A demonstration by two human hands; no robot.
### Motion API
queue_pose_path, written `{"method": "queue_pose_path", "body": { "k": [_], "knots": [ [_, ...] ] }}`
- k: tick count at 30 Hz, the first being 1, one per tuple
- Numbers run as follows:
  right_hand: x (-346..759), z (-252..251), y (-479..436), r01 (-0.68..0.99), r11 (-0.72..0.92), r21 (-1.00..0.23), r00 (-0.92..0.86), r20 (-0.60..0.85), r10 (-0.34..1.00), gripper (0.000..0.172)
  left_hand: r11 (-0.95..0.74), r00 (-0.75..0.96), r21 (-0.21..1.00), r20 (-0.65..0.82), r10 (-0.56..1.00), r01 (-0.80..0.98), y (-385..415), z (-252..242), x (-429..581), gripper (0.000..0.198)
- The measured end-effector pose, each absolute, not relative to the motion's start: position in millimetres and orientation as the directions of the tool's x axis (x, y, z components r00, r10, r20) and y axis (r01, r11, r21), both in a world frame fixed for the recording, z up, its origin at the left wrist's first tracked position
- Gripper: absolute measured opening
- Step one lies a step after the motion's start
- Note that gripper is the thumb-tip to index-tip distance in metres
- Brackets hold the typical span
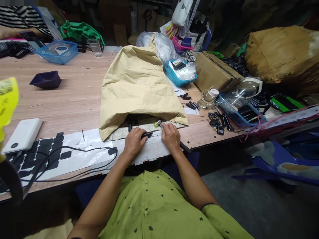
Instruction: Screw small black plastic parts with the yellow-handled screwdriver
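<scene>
A person in an olive-green shirt (147, 205) dotted with small dark motifs works at a wood-grain surface (82, 96), both hands at its near edge. The left hand (134, 141) is closed, thumb and fingers pinching a slim black piece (147, 134) above a white notched strip (152, 149). The right hand (171, 136) has curled fingers, their tips at a small yellow-green and metallic piece (158, 123); whether it grips that or the dark bar (185, 147) protruding beside it cannot be told.

At near left, a black cable (86, 150) crosses a white sheet printed with black shapes, beside a white rounded-corner box (25, 132). A bright yellow label (8, 103) at the left edge bears dark marks too blurred to read. Beyond the hands spreads a creased tan cloth (139, 76); keys (216, 122) lie to its right. Farther off sit a dark purple tray (46, 80) and a light-blue perforated basket (58, 58) at left, and a brown cardboard box (211, 71) at right. A striped sleeve (23, 16) shows at far left.
</scene>
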State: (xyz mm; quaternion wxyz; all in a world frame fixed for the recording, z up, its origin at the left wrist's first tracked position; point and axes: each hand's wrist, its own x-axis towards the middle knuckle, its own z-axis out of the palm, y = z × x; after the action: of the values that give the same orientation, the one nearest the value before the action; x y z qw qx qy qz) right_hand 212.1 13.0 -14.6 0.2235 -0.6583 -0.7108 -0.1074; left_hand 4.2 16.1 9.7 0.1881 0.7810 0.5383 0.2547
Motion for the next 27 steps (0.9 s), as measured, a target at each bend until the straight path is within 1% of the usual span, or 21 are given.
{"method": "queue_pose_path", "body": {
  "k": [5, 8, 10, 14, 16, 18, 22, 27],
  "knots": [
    [211.8, -13.9, 12.9, 0.978, 0.117, -0.171, -0.028, 0.449, 0.893, 0.032, -0.317, 0.273, 0.643, 0.17, 0.947, 0.697, 22.6, -3.8, 7.6, 0.016],
    [213.5, -13.1, 13.7, 0.968, 0.107, -0.226, 0.004, 0.443, 0.897, 0.033, -0.3, 0.27, 0.67, 0.152, 0.951, 0.68, 22.1, -2.2, 5.4, 0.017],
    [215.3, -11.5, 12.1, 0.948, 0.119, -0.294, 0.023, 0.437, 0.899, 0.032, -0.292, 0.269, 0.678, 0.143, 0.953, 0.675, 21.5, 0.2, 5.6, 0.017],
    [216.4, -3.3, -0.7, 0.852, 0.19, -0.489, 0.041, 0.423, 0.905, 0.032, -0.247, 0.249, 0.694, 0.101, 0.963, 0.677, 21.5, 4.9, 8.9, 0.016],
    [214.3, 3.3, -9.8, 0.788, 0.23, -0.571, 0.019, 0.395, 0.918, 0.031, -0.215, 0.231, 0.698, 0.073, 0.97, 0.683, 21.8, 7.3, 10.8, 0.015],
    [210.8, 10.6, -18.2, 0.738, 0.267, -0.62, -0.016, 0.379, 0.925, 0.03, -0.19, 0.219, 0.701, 0.049, 0.974, 0.688, 22.0, 9.2, 12.3, 0.015],
    [203.3, 20.8, -29.2, 0.696, 0.31, -0.648, -0.04, 0.397, 0.917, 0.029, -0.178, 0.214, 0.709, 0.039, 0.976, 0.682, 21.9, 10.0, 14.1, 0.016],
    [200.9, 21.9, -32.2, 0.727, 0.302, -0.617, -0.059, 0.382, 0.922, 0.029, -0.176, 0.198, 0.71, 0.052, 0.979, 0.681, 22.1, 7.1, 15.1, 0.015]
  ]
}}
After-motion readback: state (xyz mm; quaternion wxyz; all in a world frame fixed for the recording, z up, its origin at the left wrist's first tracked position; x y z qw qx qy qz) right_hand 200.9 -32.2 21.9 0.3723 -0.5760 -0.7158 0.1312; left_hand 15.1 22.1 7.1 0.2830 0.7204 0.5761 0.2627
